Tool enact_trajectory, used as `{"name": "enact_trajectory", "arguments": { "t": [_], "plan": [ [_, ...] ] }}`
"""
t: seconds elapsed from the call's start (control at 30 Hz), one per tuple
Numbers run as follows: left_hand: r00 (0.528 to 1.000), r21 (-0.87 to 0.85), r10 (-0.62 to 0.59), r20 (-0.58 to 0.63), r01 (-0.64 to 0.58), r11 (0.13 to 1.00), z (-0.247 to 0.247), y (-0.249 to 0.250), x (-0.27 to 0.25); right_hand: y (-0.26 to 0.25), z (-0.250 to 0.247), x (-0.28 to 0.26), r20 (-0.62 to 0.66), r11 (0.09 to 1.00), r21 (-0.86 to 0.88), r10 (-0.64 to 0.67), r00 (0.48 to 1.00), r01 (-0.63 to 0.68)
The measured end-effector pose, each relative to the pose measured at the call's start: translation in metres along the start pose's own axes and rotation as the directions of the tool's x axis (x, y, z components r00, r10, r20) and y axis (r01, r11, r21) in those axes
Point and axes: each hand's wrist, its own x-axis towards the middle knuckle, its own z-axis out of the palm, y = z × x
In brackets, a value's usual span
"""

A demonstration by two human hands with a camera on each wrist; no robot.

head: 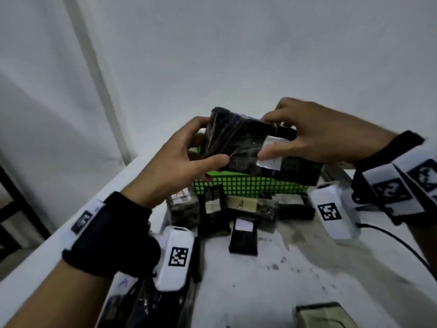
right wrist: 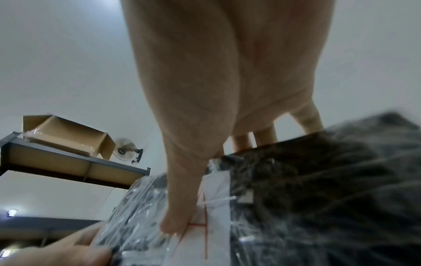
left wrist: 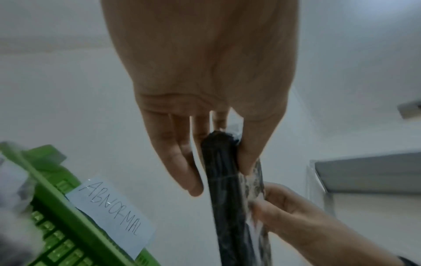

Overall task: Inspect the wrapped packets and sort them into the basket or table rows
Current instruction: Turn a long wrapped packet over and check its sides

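Note:
Both hands hold one black packet (head: pixel 236 143) wrapped in clear film up in the air above the green basket (head: pixel 250 184). My left hand (head: pixel 189 159) grips its left end, thumb in front and fingers behind. My right hand (head: pixel 302 136) pinches its right end, the thumb lying on a white paper label (head: pixel 272 153) with red lines. The left wrist view shows the packet (left wrist: pixel 225 189) edge-on between the left fingers (left wrist: pixel 182 162). In the right wrist view the thumb presses the label (right wrist: pixel 214 207) under crinkled film.
Several wrapped packets (head: pixel 215 209) with letter labels lie on the white table (head: pixel 272 280) in front of the basket, one small one (head: pixel 243 235) nearer me. More packets (head: pixel 146 304) lie at the lower left. The basket carries a note reading ABNORMAL (left wrist: pixel 111 207). A cable (head: pixel 397 245) runs at right.

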Motion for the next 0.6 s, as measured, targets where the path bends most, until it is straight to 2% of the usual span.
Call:
{"name": "enact_trajectory", "arguments": {
  "t": [0.07,0.1,0.17,0.2,0.27,0.33,0.4,0.47,0.6],
  "plan": [
    [0.995,-0.089,-0.004,-0.103,-0.005,0.996,-0.009,-0.005,0.002,-0.006,0.0,0.009,-0.146,0.999,0.042,0.039,0.988,-0.033],
    [0.99,-0.129,-0.008,-0.138,-0.01,0.992,-0.013,-0.008,0.004,-0.007,0.003,0.011,-0.246,0.991,0.123,0.09,0.965,-0.061],
    [0.981,-0.2,-0.016,-0.191,-0.023,0.98,-0.019,-0.01,0.008,-0.001,0.014,0.014,-0.393,0.921,0.374,0.266,0.881,-0.111],
    [0.977,-0.237,-0.022,-0.214,-0.03,0.971,-0.02,-0.01,0.01,0.005,0.021,0.017,-0.393,0.838,0.533,0.369,0.842,-0.118],
    [0.967,-0.3,-0.028,-0.252,-0.05,0.953,-0.02,-0.012,0.016,0.011,0.033,0.022,-0.264,0.565,0.821,0.504,0.823,-0.083],
    [0.962,-0.343,-0.041,-0.271,-0.057,0.938,-0.019,-0.012,0.023,0.015,0.04,0.028,-0.157,0.312,0.95,0.512,0.845,-0.013],
    [0.951,-0.376,-0.043,-0.306,-0.079,0.923,-0.022,-0.013,0.03,0.015,0.039,0.03,-0.195,0.187,0.976,0.492,0.848,0.116],
    [0.946,-0.414,-0.051,-0.32,-0.091,0.906,-0.026,-0.011,0.034,0.013,0.037,0.027,-0.233,0.143,0.972,0.468,0.852,0.187],
    [0.969,-0.362,-0.037,-0.245,-0.056,0.931,-0.03,-0.008,0.039,0.015,0.037,0.021,-0.286,0.229,0.952,0.419,0.862,0.204]
  ]
}}
